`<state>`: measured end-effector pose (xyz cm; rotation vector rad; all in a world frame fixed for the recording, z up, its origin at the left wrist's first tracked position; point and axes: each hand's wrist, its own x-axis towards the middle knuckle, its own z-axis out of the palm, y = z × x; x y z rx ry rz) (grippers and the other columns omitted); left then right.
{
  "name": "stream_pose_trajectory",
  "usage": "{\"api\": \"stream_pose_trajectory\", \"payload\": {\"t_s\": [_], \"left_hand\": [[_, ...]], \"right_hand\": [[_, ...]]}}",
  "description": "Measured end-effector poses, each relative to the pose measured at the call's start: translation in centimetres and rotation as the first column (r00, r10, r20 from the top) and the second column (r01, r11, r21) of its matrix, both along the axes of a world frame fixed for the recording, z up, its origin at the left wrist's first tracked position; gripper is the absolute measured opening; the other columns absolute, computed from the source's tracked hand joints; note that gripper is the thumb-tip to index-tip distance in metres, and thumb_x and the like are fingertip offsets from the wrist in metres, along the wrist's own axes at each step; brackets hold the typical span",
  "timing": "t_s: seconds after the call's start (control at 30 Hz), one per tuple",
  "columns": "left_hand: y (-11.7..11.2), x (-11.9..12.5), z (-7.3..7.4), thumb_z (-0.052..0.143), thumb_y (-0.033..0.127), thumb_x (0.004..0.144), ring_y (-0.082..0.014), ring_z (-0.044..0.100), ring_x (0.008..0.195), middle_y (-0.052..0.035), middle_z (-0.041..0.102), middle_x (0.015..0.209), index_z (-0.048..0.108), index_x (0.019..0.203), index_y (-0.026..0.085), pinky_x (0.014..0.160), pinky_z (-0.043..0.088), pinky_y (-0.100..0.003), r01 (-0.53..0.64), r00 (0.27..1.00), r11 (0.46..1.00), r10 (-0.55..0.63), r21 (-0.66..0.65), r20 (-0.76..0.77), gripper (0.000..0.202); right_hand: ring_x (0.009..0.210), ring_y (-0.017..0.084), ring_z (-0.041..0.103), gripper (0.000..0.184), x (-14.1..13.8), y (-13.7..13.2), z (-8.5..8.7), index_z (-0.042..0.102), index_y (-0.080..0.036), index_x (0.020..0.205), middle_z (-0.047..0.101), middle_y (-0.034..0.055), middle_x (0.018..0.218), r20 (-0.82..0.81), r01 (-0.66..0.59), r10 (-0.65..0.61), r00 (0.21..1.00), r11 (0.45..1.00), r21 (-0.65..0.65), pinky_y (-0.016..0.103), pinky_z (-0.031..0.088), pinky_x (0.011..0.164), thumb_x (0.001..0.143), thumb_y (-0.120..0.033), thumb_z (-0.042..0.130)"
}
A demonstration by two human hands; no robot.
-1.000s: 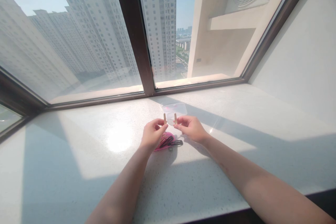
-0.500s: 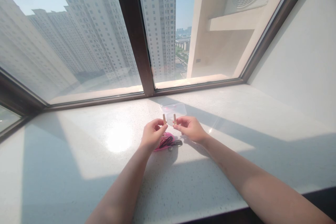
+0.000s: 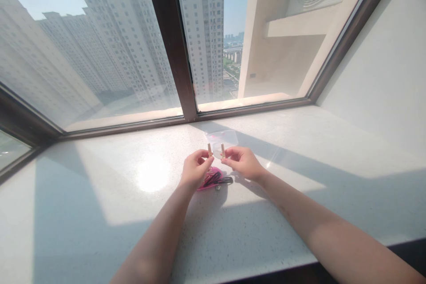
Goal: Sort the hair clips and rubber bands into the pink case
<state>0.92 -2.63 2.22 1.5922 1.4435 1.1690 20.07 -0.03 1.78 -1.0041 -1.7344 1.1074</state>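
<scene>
My left hand [image 3: 193, 171] pinches a small tan clip [image 3: 210, 149] upright between thumb and fingers. Close beside it, my right hand [image 3: 244, 162] pinches a second small tan clip [image 3: 222, 150] the same way. The two clips stand a short gap apart above the white stone windowsill [image 3: 100, 195]. Under my hands lies a pink piece [image 3: 207, 181] with dark hair clips [image 3: 220, 180] on it. A clear plastic bag [image 3: 222, 137] lies flat just beyond the hands.
A dark-framed window [image 3: 169, 44] runs along the back of the sill, with tower blocks outside. A white wall [image 3: 386, 62] closes the right side. The sill's front edge [image 3: 402, 248] runs at the lower right. Sun patches lie across the sill.
The view has shifted slightly; both hands hold the clips in nearly the same place.
</scene>
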Motion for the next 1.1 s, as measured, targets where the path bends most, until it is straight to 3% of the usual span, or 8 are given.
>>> {"api": "stream_pose_trajectory", "payload": {"t_s": [0.5, 0.83, 1.1], "left_hand": [[-0.08, 0.14, 0.08, 0.064, 0.04, 0.078, -0.0143, 0.061, 0.054, -0.0021, 0.067, 0.067, 0.069, 0.085, 0.016, 0.052, 0.044, -0.023, 0.015, 0.999, 1.0, -0.015, -0.016, 0.029, 0.025], [-0.26, 0.18, 0.2, 0.063, 0.038, 0.078, -0.0145, 0.061, 0.055, -0.0023, 0.068, 0.068, 0.069, 0.085, 0.017, 0.053, 0.044, -0.024, 0.014, 1.0, 1.0, -0.014, -0.025, 0.017, 0.024], [-0.23, 0.17, 0.14, 0.063, 0.037, 0.079, -0.0147, 0.06, 0.053, -0.0013, 0.066, 0.062, 0.069, 0.084, 0.017, 0.052, 0.044, -0.023, 0.019, 1.0, 0.999, -0.019, -0.03, 0.014, 0.022]], "right_hand": [[0.051, 0.011, 0.046, 0.026, -0.1, -0.13, 0.2, 0.072, -0.014, 0.088, 0.063, 0.0013, 0.063, -0.013, 0.002, -0.003, 1.0, 0.999, -0.033, 0.024, 0.036, 0.049, 0.075, -0.037, 0.07], [0.051, 0.013, 0.052, 0.027, -0.07, -0.1, 0.09, 0.072, -0.016, 0.089, 0.067, 0.0026, 0.066, -0.023, 0.013, -0.014, 1.0, 0.998, -0.056, 0.024, 0.04, 0.048, 0.074, -0.038, 0.071], [0.065, 0.017, 0.06, 0.024, -0.08, 0.1, -0.03, 0.072, -0.016, 0.091, 0.071, 0.0063, 0.081, -0.044, 0.001, -0.002, 0.999, 1.0, -0.031, 0.025, 0.044, 0.054, 0.076, -0.034, 0.069]]}}
